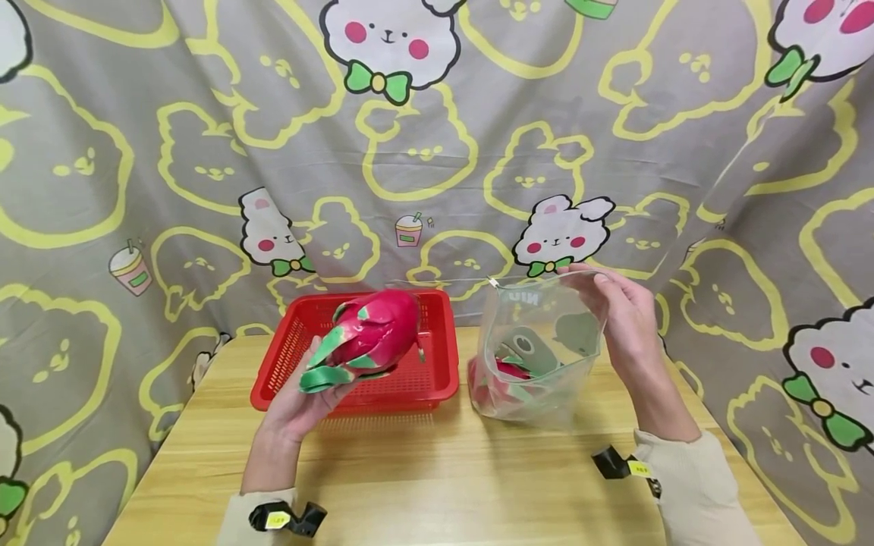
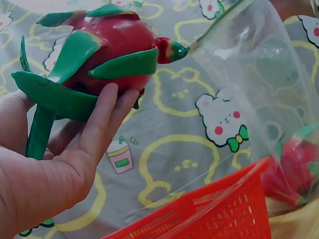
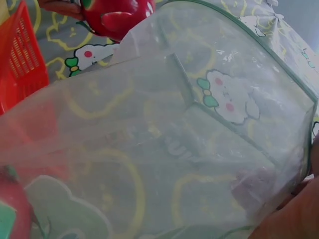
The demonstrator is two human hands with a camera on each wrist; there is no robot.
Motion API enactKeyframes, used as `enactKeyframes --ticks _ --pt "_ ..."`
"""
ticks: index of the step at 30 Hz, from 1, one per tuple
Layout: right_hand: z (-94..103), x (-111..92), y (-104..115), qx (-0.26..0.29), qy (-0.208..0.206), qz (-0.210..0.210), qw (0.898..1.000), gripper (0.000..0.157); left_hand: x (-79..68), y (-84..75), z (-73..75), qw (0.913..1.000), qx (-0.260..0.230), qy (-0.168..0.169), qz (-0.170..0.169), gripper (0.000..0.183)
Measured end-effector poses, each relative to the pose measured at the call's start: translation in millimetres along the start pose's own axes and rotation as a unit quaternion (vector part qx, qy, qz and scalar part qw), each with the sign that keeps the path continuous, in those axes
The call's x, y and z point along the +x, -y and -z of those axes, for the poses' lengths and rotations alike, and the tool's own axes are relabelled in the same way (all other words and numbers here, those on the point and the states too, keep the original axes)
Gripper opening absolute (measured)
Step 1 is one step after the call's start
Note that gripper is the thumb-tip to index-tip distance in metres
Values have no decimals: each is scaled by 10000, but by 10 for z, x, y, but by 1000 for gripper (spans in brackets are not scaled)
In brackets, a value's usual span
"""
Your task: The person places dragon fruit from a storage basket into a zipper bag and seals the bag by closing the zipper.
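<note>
Tabletop, printed curtain behind: fruit raised, bag spread.
My left hand cradles the fruit near the basket, apparently to bear its weight; my right hand pinches the bag's rim near the tabletop's far edge, likely to hold it wide.

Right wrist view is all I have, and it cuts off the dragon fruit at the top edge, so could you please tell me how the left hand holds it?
Observer: In the left wrist view, the left hand holds the dragon fruit from underneath.
Operator: Thank you; the bottom of the clear bag is out of my sight, so could you tell me what it rests on?
Observer: The head view shows the clear bag resting on the wooden table, to the right of the red basket.
</note>
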State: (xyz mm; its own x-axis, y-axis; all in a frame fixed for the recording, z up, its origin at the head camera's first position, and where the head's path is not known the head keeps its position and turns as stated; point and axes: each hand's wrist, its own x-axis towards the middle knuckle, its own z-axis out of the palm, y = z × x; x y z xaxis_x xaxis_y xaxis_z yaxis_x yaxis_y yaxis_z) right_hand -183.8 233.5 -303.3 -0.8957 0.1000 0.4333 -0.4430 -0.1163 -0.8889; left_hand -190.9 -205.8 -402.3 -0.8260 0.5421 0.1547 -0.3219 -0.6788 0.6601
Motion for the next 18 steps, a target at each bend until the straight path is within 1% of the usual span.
enactKeyframes --ticks 6,10,13,18 --pt "13 78 21 40 -220 84 9997 35 64 68 -18 9999 -95 -109 -67 39" --pt "40 126 48 41 -425 85 9991 34 111 113 -7 9996 -269 -27 -85 37" --pt "66 157 66 -28 -576 50 9983 34 139 146 -2 9995 -309 5 -64 36" --pt "94 216 86 -39 -704 88 9975 34 177 205 -12 9997 -235 -111 2 36"
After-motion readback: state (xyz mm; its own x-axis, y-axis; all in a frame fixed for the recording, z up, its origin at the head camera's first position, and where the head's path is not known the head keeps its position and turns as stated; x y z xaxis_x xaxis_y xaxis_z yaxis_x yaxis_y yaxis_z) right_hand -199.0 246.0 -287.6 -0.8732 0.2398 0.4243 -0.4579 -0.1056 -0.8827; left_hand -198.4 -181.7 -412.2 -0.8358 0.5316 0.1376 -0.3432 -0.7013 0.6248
